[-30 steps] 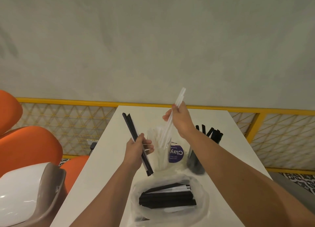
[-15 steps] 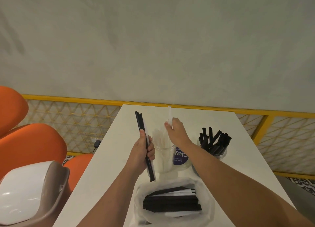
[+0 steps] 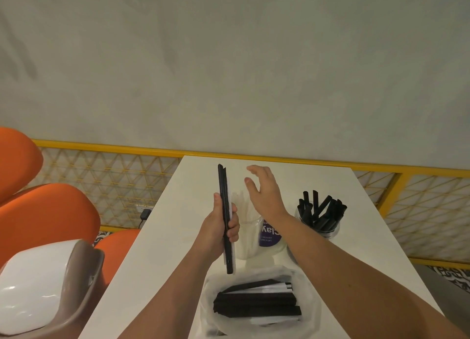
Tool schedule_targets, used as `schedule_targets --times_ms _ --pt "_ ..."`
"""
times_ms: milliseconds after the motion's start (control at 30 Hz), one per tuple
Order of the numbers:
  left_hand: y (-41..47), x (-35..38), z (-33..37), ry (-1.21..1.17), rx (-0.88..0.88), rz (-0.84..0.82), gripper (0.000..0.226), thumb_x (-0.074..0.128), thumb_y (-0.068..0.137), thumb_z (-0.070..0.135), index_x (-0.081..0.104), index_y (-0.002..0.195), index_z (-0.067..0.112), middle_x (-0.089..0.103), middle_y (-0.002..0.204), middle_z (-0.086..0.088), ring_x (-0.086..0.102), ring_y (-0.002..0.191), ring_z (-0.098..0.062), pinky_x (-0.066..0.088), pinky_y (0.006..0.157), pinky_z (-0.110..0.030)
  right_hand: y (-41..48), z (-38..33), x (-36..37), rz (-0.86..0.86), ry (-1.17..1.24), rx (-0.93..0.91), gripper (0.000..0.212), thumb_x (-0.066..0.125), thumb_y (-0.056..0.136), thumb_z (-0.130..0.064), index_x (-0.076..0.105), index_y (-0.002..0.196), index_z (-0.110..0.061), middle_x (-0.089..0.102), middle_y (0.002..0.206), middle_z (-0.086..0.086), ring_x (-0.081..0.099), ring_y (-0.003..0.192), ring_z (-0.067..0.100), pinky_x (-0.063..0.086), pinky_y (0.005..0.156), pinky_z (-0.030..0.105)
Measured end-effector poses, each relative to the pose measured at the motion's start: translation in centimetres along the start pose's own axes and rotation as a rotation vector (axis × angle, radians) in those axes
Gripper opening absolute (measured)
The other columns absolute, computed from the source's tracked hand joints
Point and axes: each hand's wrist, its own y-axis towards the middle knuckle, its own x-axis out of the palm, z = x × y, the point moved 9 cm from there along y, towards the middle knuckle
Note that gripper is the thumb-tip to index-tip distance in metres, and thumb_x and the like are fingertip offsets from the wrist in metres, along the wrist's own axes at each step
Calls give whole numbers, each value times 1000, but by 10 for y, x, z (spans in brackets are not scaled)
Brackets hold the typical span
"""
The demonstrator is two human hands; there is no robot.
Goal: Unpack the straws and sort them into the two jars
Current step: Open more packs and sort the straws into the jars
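My left hand (image 3: 220,233) grips a few black straws (image 3: 223,211) held upright, with a pale one beside them. Just right of them stands a clear jar (image 3: 248,239) holding white straws. My right hand (image 3: 263,193) hovers above that jar, fingers spread and holding nothing. A second jar (image 3: 321,220) at the right is packed with black straws. Near the table's front edge lies a clear plastic bag (image 3: 259,305) with several black and white straws in it.
A round tub with a purple label (image 3: 270,234) sits between the two jars. The white table (image 3: 157,257) ends at a yellow mesh railing (image 3: 106,183). Orange seats (image 3: 48,214) and a white and brown chair (image 3: 45,285) stand to the left.
My right hand lowered the white straw into the clear jar, let it go, and now hangs open above it. My left hand turned its straws more upright.
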Motion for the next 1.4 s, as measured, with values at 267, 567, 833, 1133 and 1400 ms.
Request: schedule_targets --times_ms 267,567,833,1133,1400 --pt "-7 18 11 216 100 4 40 32 99 46 42 77 14 40 57 0 32 44 -11 31 44 -21 0 -13 5 -123 49 165 27 62 87 -21 50 106 -6 49 59 -4 48 55 5 37 54 15" --pt "-8 31 5 319 83 -2 40 34 98 47 48 80 14 46 63 -2 38 48 -12 34 48 -23 -1 4 -11 -141 274 414 13 38 99 -22 45 101 -11 50 78 5 53 66 16 47 59 25" --pt "-11 56 8 365 99 -137 38 36 99 43 39 72 15 27 60 0 24 48 -11 23 46 -22 -5 -1 -33 -272 302 427 21 57 91 -33 58 98 -14 33 60 -2 30 52 11 29 49 22" --pt "-14 78 5 543 102 -211 34 42 98 39 43 71 17 30 56 4 24 45 -6 24 42 -16 17 7 -100 80 527 477 19 41 99 -26 48 108 -10 51 87 1 54 80 15 47 62 24" --pt "-8 58 -1 598 81 -59 35 38 99 39 41 76 13 32 50 8 26 44 -6 23 42 -18 25 16 -179 441 737 273 16 37 100 -16 43 85 -21 47 63 3 50 43 11 52 50 28"
